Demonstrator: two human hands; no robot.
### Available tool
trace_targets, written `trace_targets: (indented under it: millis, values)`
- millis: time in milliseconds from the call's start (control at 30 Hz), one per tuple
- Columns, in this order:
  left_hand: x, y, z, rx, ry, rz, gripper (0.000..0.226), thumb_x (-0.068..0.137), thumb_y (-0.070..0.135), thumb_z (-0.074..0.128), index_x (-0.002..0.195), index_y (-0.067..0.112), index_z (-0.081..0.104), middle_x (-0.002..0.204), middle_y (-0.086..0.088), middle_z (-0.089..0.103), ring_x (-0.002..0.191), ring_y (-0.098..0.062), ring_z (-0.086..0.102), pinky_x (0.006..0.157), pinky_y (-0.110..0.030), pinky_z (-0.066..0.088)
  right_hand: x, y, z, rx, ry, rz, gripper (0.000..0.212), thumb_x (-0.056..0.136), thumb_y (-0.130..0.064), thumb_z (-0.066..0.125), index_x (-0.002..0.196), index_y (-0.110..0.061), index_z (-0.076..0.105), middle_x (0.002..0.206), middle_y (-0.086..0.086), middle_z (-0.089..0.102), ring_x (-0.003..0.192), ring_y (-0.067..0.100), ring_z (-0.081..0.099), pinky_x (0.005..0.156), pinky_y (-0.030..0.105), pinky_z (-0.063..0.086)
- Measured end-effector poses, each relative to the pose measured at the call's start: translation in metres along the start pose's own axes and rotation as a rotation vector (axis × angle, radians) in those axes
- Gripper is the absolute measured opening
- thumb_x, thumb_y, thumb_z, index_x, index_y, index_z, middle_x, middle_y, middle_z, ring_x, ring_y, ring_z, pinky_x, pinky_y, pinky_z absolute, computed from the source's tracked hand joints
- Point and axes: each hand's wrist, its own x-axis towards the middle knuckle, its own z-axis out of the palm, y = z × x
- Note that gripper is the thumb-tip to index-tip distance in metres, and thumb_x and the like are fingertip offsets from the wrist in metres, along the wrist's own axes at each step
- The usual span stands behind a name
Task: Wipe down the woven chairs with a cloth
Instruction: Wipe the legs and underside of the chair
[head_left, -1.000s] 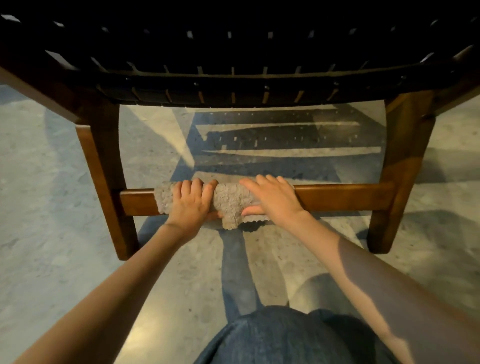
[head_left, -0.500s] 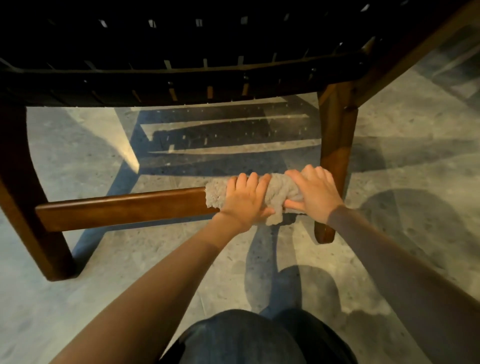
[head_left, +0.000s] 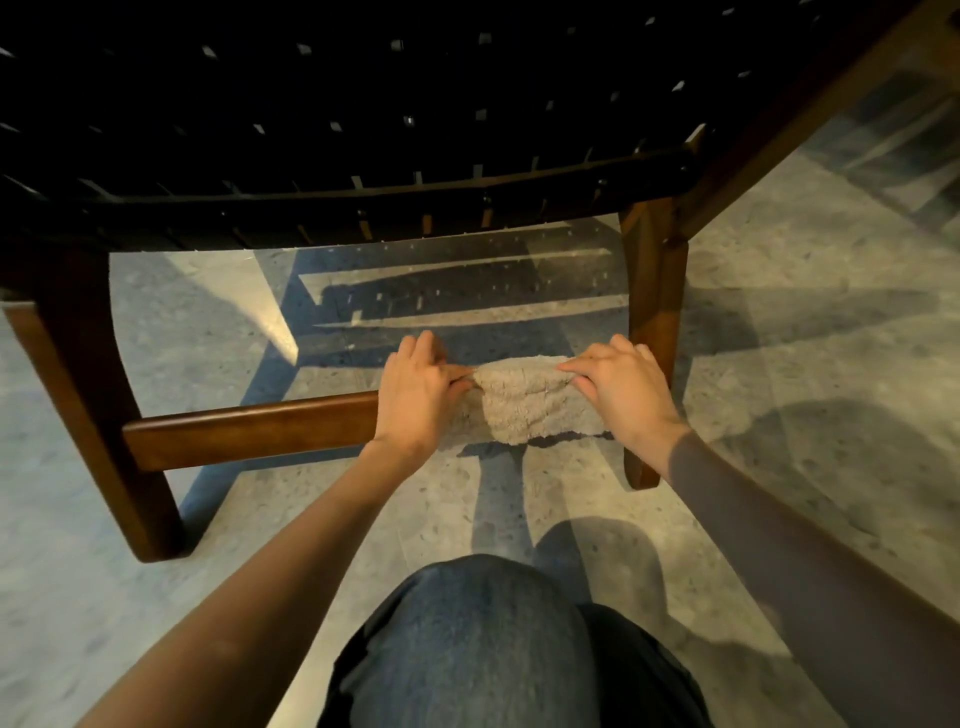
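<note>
A: Step?
B: Wiping the low rail (head_left: 249, 428) of the woven chair (head_left: 363, 104). The cloth (head_left: 524, 400) is draped over the rail's right end, just beside the leg (head_left: 657, 312).
A: Grips?
B: The left grip (head_left: 415, 395) pinches the cloth's left edge and the right grip (head_left: 623, 389) pinches its upper right edge, with the cloth spread between them (fingertips behind the rail are hidden).
A: Next?
B: Probably rewrap, then wipe the leg or sweep along the bare rail. Calls for firm pinches and downward pressure, or the cloth slips to the floor (head_left: 779, 322).
</note>
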Motion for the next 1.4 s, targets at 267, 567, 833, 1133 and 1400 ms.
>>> trace_targets:
  millis: [267, 567, 833, 1133, 1400]
  values:
    - [-0.061, -0.002, -0.025, -0.281, 0.185, -0.071, 0.026, 0.097, 0.031, 0.051, 0.118, 0.024, 0.064, 0.09, 0.0, 0.072, 0.072, -0.013, 0.066, 0.063, -0.032, 0.055, -0.055, -0.047, 0.0, 0.408, 0.242, 0.142, 0.031, 0.095, -0.019, 0.056, 0.125, -0.02, 0.062, 0.105, 0.0, 0.071, 0.083, 0.01, 0.066, 0.071, 0.023, 0.052]
    - [-0.103, 0.036, 0.013, -1.453, 0.203, -0.82, 0.021, 0.083, 0.016, 0.07, 0.104, 0.02, 0.067, 0.106, -0.003, 0.07, 0.096, -0.008, 0.068, 0.079, -0.021, 0.056, -0.08, -0.091, 0.046, 1.42, 0.321, 0.694, 0.022, 0.086, -0.013, 0.068, 0.1, -0.029, 0.068, 0.102, -0.015, 0.067, 0.1, -0.001, 0.063, 0.084, 0.014, 0.05]
    - [-0.081, 0.046, 0.052, -1.87, 0.089, -1.275, 0.047, 0.088, 0.005, 0.062, 0.131, -0.002, 0.045, 0.127, -0.017, 0.058, 0.115, -0.023, 0.058, 0.079, -0.029, 0.052, -0.06, -0.089, 0.066, 1.799, 0.384, 1.235, 0.028, 0.077, 0.008, 0.071, 0.088, -0.011, 0.054, 0.099, 0.008, 0.063, 0.102, 0.025, 0.064, 0.06, 0.016, 0.054]
    - [-0.06, 0.054, 0.083, -2.007, -0.123, -1.338, 0.02, 0.097, 0.014, 0.049, 0.114, 0.006, 0.056, 0.124, -0.019, 0.059, 0.102, -0.029, 0.064, 0.07, -0.024, 0.054, -0.053, -0.037, 0.091, 1.996, 0.126, 1.386, 0.014, 0.085, -0.01, 0.069, 0.097, -0.013, 0.064, 0.104, 0.009, 0.066, 0.09, 0.02, 0.064, 0.061, 0.025, 0.057]
    - [-0.041, 0.056, 0.081, -2.173, -0.231, -1.288, 0.033, 0.101, 0.025, 0.038, 0.117, 0.001, 0.055, 0.11, -0.02, 0.065, 0.104, -0.026, 0.062, 0.083, -0.032, 0.056, -0.038, -0.014, 0.085, 2.103, 0.05, 1.461, 0.007, 0.092, -0.013, 0.061, 0.097, -0.008, 0.059, 0.113, 0.014, 0.06, 0.103, 0.026, 0.06, 0.064, 0.034, 0.056]
